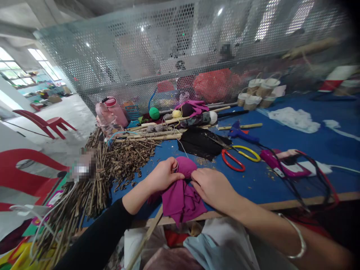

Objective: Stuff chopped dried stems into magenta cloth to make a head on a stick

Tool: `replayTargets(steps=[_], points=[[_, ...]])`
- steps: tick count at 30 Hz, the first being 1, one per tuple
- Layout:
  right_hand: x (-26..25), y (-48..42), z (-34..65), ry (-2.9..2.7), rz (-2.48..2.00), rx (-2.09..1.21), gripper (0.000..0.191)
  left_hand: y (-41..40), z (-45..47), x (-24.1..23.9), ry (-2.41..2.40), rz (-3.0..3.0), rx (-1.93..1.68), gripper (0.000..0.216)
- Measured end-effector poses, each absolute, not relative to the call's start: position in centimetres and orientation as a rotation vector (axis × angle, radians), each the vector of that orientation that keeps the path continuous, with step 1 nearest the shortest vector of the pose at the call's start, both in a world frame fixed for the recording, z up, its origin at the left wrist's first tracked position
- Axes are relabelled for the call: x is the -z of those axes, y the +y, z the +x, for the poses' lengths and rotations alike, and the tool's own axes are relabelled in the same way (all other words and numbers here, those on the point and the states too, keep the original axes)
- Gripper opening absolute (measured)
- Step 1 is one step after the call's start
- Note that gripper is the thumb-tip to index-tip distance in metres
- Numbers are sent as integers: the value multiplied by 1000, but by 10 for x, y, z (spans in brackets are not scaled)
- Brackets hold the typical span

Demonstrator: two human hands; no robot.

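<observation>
Magenta fabric (182,200) is gathered over a rounded ball-like end at the front edge of the table, its loose part hanging down in folds. My left hand (164,173) pinches the fabric on the left, just under the rounded end. From the right, my right hand (210,185) grips the same gathered neck with curled fingers. A thin pale string runs from the rounded end up toward the back. Below the cloth a wooden stick (149,234) slants down toward me; where its upper end goes is hidden.
Scissors (233,165) with red and yellow handles lie by black cloth (197,144). A blue glue gun (243,135) and magenta device (284,165) with cords are right. Dry stalks (92,191) heap left. Behind stand a pink bottle (116,112), yarn balls, sticks and a perforated metal screen (126,48).
</observation>
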State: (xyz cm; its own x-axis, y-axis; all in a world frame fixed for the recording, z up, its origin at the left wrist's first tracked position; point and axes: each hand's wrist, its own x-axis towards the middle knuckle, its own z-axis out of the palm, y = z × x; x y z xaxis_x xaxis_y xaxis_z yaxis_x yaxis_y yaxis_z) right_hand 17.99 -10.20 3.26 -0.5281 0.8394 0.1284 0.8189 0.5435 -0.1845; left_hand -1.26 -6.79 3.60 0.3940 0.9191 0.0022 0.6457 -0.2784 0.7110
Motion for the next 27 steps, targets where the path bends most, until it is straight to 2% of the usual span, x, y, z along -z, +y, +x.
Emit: replayTargets(steps=[2, 7, 10, 13, 15, 17, 19, 20, 22, 24, 27], points=[[-48, -96, 182, -2614, -1282, -220, 17, -71, -9, -40, 1319, 2078, -540, 34], [-64, -72, 173, -2573, -951, -518, 29, -76, -1, -44, 1358, 2172, -534, 28], [-59, -65, 165, -2517, -1005, -518, 15, -77, 0, -41, 1359, 2160, -580, 52], [-58, -63, 162, -2452, -1072, -540, 18, -79, -1, -38, 1307, 2167, -623, 78], [-60, -61, 165, -2392, -1062, -728, 21, -82, -1, -35, 1281, 2205, -713, 86], [-63, -59, 169, -2308, -1031, -1002, 21, -85, 0, -33, 1321, 2254, -817, 73], [-65, -56, 174, -2241, -991, -1206, 21, -88, 1, -29, 1398, 2263, -878, 41], [-65, -55, 176, -2224, -972, -1261, 22, -89, 2, -27, 1419, 2243, -892, 25], [-64, -53, 179, -2231, -927, -1310, 23, -90, 2, -23, 1390, 2194, -943, 8], [-64, -51, 182, -2259, -884, -1314, 22, -91, 2, -19, 1293, 2172, -1038, 3], [-66, -46, 186, -2323, -841, -1283, 22, -91, 1, -16, 1118, 2084, -1118, 13]])
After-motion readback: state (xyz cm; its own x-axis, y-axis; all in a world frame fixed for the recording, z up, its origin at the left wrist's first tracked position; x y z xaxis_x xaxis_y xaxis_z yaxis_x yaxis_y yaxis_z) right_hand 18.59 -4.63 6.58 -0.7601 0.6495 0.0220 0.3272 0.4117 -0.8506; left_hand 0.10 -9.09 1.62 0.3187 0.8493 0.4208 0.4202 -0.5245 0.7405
